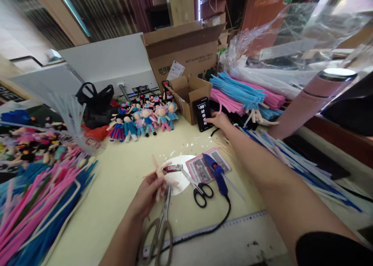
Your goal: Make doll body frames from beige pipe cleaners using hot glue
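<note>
My left hand (150, 188) pinches a small peach doll body (159, 172) of fuzzy pipe cleaners, its limbs sticking out several ways. Reaching forward, my right hand (220, 120) is at the right edge of a black phone (201, 113), one digit across its lit screen; the other fingers are partly hidden. The phone leans upright against a small open carton (189, 93). Beige-handled scissors (163, 223) lie just below my left hand. Beside it are a small red-and-black tube (172, 168), black-handled scissors (201, 190) and a blue glue gun (217, 174).
Finished dolls (145, 120) stand in rows at the back. Bundles of pipe cleaners (37, 211) lie at left, with blue and pink bundles (239, 91) at right. A pink thermos (311, 103) leans at right. The glue gun's cord crosses a ruler (244, 219) along the front edge.
</note>
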`<state>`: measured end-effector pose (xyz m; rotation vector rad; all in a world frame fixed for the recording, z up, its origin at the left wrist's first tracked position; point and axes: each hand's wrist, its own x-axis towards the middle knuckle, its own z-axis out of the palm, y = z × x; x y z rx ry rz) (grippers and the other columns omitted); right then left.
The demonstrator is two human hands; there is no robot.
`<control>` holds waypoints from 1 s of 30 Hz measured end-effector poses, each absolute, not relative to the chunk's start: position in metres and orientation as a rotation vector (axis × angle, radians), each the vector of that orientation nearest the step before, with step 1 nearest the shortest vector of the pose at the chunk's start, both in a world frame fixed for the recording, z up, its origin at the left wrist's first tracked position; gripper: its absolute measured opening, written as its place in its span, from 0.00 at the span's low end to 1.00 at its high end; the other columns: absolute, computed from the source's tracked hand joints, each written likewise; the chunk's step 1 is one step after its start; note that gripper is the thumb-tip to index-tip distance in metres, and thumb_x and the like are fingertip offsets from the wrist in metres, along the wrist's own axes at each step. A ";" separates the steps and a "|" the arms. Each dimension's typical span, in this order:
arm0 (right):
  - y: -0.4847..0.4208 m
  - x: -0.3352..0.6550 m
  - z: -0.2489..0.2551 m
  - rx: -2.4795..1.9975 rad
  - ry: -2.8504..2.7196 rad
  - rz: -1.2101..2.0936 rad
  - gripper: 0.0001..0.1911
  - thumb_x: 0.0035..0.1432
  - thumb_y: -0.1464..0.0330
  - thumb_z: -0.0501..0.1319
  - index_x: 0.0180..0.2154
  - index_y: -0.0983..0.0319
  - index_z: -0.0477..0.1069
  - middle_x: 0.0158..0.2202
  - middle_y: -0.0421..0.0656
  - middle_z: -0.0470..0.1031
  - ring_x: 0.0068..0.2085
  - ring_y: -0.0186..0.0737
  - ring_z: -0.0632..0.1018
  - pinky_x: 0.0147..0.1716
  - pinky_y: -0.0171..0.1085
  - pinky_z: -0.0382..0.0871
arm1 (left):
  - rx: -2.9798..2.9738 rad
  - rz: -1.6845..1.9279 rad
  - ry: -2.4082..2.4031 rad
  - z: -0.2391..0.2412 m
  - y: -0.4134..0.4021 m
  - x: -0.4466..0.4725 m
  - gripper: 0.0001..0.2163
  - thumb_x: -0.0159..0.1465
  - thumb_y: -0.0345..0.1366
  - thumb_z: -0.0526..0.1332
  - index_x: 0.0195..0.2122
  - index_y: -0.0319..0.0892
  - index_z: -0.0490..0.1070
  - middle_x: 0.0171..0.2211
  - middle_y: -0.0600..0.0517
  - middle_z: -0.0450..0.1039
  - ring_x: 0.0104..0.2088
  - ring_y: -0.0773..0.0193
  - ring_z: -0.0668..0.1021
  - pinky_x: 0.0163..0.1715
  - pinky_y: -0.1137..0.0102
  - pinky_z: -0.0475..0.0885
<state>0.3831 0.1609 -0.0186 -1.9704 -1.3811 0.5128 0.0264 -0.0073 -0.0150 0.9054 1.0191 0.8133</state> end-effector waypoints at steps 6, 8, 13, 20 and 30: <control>0.162 0.384 -0.023 -1.898 -1.290 0.556 0.27 0.56 0.47 0.51 0.29 0.64 0.74 0.25 0.48 0.75 0.33 0.44 0.77 0.34 0.37 0.66 | 0.912 0.817 1.016 -0.015 -0.008 0.026 0.17 0.57 0.38 0.63 0.47 0.39 0.70 0.20 0.56 0.66 0.18 0.74 0.66 0.22 0.76 0.61; 0.161 0.385 -0.026 -1.866 -1.271 0.579 0.27 0.56 0.48 0.52 0.30 0.64 0.75 0.26 0.49 0.76 0.34 0.45 0.77 0.34 0.36 0.67 | 0.913 0.818 1.017 -0.014 -0.008 0.027 0.18 0.56 0.38 0.64 0.47 0.39 0.70 0.20 0.56 0.66 0.18 0.74 0.66 0.21 0.76 0.60; 0.157 0.386 -0.032 -1.788 -1.259 0.642 0.24 0.56 0.51 0.55 0.30 0.65 0.75 0.27 0.49 0.78 0.35 0.45 0.77 0.34 0.36 0.67 | 0.914 0.816 1.012 -0.014 -0.008 0.028 0.18 0.56 0.38 0.64 0.47 0.40 0.70 0.20 0.56 0.66 0.18 0.75 0.65 0.21 0.77 0.60; 0.155 0.390 -0.043 -1.715 -1.235 0.727 0.19 0.55 0.54 0.59 0.30 0.65 0.74 0.26 0.44 0.77 0.30 0.38 0.75 0.32 0.33 0.67 | 0.888 0.819 1.025 -0.017 -0.007 0.028 0.13 0.54 0.38 0.65 0.40 0.38 0.71 0.20 0.56 0.66 0.18 0.74 0.66 0.21 0.76 0.59; 0.157 0.391 -0.046 -1.643 -1.167 0.863 0.15 0.56 0.60 0.58 0.29 0.65 0.73 0.26 0.41 0.76 0.25 0.31 0.72 0.28 0.30 0.66 | 0.911 0.802 1.052 -0.013 -0.008 0.031 0.16 0.54 0.39 0.65 0.42 0.38 0.71 0.20 0.55 0.65 0.19 0.73 0.65 0.21 0.76 0.60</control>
